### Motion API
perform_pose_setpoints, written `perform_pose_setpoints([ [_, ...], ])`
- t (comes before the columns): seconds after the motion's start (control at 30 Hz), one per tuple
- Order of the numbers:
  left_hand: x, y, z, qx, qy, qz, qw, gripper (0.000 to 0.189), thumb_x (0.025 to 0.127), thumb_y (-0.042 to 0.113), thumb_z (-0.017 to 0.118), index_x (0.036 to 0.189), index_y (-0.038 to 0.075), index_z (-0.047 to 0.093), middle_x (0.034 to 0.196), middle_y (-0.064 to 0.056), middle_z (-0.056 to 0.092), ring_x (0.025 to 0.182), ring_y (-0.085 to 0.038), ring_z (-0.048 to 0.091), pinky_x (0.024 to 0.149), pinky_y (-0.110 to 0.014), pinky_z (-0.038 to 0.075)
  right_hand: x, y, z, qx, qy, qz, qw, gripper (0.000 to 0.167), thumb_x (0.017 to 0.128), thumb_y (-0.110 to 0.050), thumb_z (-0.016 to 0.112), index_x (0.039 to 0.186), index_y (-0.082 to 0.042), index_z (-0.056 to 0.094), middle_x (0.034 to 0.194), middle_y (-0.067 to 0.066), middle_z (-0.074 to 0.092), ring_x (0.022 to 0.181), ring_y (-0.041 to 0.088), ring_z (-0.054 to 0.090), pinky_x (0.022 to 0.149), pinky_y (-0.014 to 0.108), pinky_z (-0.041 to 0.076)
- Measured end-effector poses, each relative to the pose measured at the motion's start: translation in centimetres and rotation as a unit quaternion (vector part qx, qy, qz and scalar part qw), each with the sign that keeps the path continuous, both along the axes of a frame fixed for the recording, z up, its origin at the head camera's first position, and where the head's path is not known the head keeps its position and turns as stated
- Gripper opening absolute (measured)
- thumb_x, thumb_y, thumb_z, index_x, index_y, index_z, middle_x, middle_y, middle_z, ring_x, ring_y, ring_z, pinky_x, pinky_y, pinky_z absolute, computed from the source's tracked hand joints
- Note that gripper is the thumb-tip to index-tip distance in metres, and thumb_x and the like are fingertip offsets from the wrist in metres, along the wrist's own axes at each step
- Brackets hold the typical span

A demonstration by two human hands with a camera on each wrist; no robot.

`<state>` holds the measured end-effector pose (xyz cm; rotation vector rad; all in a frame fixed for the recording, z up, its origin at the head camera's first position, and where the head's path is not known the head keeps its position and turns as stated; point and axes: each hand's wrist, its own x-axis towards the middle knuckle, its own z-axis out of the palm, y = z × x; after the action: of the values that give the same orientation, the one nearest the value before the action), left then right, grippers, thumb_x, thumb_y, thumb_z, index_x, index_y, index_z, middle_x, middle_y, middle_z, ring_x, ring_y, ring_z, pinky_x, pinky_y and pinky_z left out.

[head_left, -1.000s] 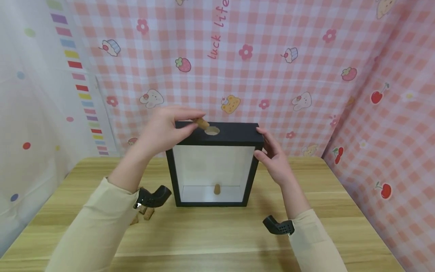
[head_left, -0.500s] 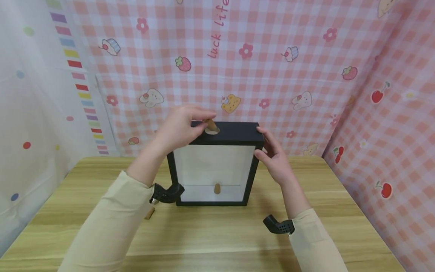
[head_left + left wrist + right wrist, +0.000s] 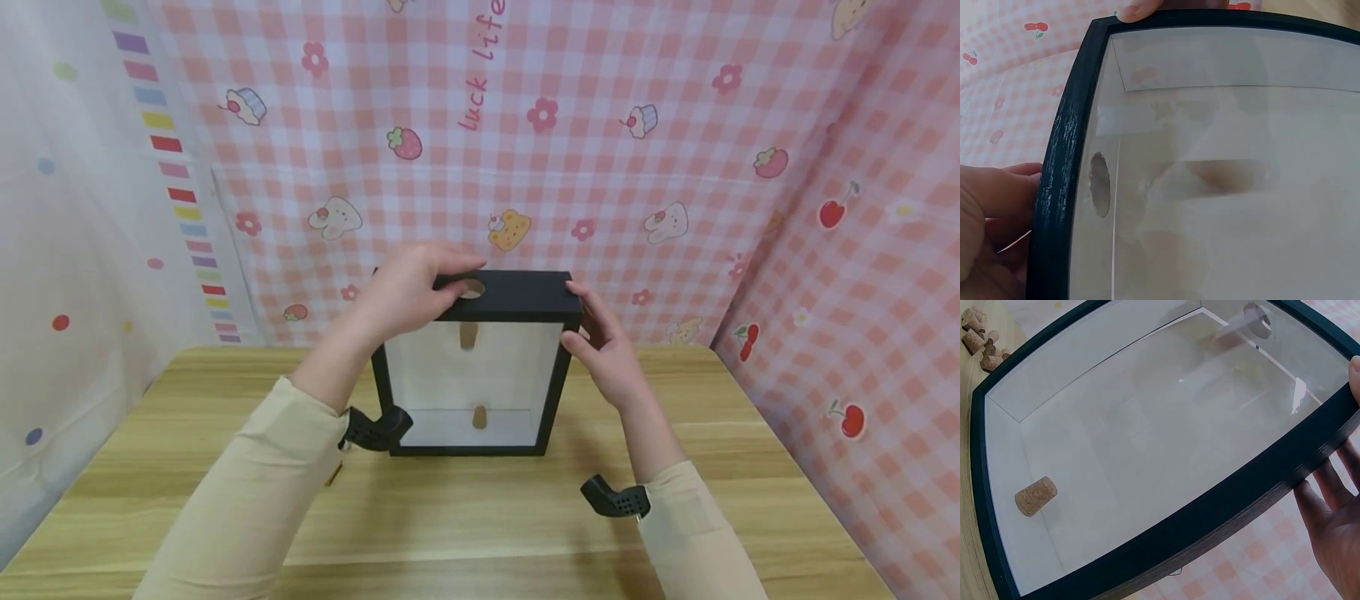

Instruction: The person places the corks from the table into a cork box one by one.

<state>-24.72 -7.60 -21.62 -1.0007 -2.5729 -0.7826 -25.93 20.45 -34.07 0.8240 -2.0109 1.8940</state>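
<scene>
A black-rimmed shadow box (image 3: 525,293) with a clear front stands upright on the table. My left hand (image 3: 405,287) rests at its top edge, thumb and fingers beside the round hole (image 3: 472,288), nothing between them. Just below that hole, a cork stopper (image 3: 468,336) is in mid-air inside the box; it is a brown blur (image 3: 1229,177) in the left wrist view. Another cork (image 3: 1036,496) sits on the box's white floor. With thumb in front and fingers along the side, my right hand (image 3: 611,358) grips the top right corner.
Several loose corks (image 3: 974,341) lie on the wooden table (image 3: 450,533) left of the box, mostly hidden by the left sleeve in the head view. A pink checked curtain (image 3: 600,167) hangs close behind.
My left hand moved right to the hole, tipped the cork it was pinching into it and let go; that cork is now dropping inside. My right hand has kept its hold.
</scene>
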Motion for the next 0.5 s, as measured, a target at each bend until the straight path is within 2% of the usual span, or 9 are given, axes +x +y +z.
perform_pose_setpoints([
  [0.13, 0.2, -0.2, 0.0, 0.008, 0.01, -0.015, 0.9998, 0.037, 0.093, 0.002, 0.067, 0.13, 0.005, 0.065, 0.131, -0.011, 0.063, 0.125, -0.026, 0.056, 0.103, -0.04, 0.046, 0.0, -0.1, 0.0, -0.001, -0.003, 0.0, 1.0, 0.055, 0.098, -0.002, 0.061, 0.146, -0.025, 0.048, 0.154, 0.006, 0.039, 0.135, 0.023, 0.041, 0.101, 0.027, 0.045],
  [0.2, 0.4, -0.3, 0.1, 0.02, 0.004, -0.021, 0.9996, 0.037, 0.093, 0.002, 0.067, 0.13, 0.005, 0.066, 0.13, -0.011, 0.064, 0.123, -0.026, 0.057, 0.103, -0.041, 0.046, 0.0, -0.1, 0.0, -0.003, -0.004, 0.0, 1.0, 0.055, 0.098, -0.003, 0.061, 0.146, -0.026, 0.048, 0.154, 0.008, 0.039, 0.135, 0.023, 0.041, 0.1, 0.027, 0.045],
  [0.37, 0.9, -0.9, 0.2, 0.053, -0.013, -0.035, 0.9979, 0.035, 0.091, 0.003, 0.07, 0.126, 0.003, 0.068, 0.126, -0.011, 0.066, 0.113, -0.025, 0.062, 0.099, -0.039, 0.048, 0.0, -0.1, 0.0, -0.008, -0.004, 0.002, 1.0, 0.054, 0.098, -0.005, 0.062, 0.146, -0.026, 0.048, 0.153, 0.009, 0.04, 0.134, 0.022, 0.042, 0.099, 0.026, 0.045],
  [0.5, 1.3, -1.7, 0.3, 0.076, -0.011, -0.045, 0.996, 0.035, 0.089, 0.004, 0.074, 0.123, 0.003, 0.069, 0.119, -0.01, 0.069, 0.105, -0.022, 0.063, 0.095, -0.039, 0.05, 0.0, -0.1, -0.1, -0.009, -0.005, 0.003, 0.9999, 0.054, 0.098, -0.007, 0.063, 0.146, -0.026, 0.048, 0.153, 0.008, 0.04, 0.134, 0.023, 0.043, 0.099, 0.026, 0.046],
])
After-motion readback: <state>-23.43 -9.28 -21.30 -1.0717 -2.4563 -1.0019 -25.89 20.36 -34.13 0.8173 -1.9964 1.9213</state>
